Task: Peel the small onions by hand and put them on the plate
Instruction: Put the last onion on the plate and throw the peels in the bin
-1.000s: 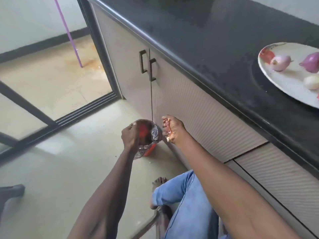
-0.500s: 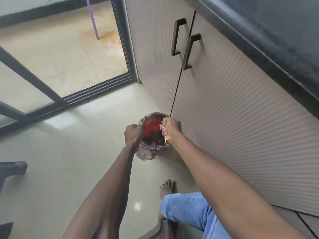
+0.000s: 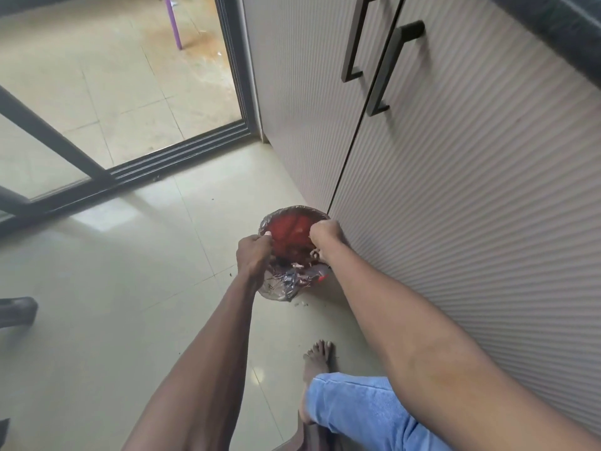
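While left hand (image 3: 252,252) grips bin liner (image 3: 279,289), right hand (image 3: 322,234) over bin rim

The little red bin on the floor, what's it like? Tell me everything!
The bin is small, round and red inside, lined with a crinkly clear plastic bag folded over its rim. It stands upright on the pale tiled floor, right beside the ribbed cabinet door. Papery scraps lie on the bag's near side. The left hand grips the near-left rim; the right hand is curled at the right rim.

Dark stone countertop (image 3: 553,24) cut off at the top right corner, right hand's (image 3: 325,234) fingers hidden behind its own knuckles, small red bin's (image 3: 289,236) contents too small to tell, purple pole (image 3: 173,21) cropped at top.
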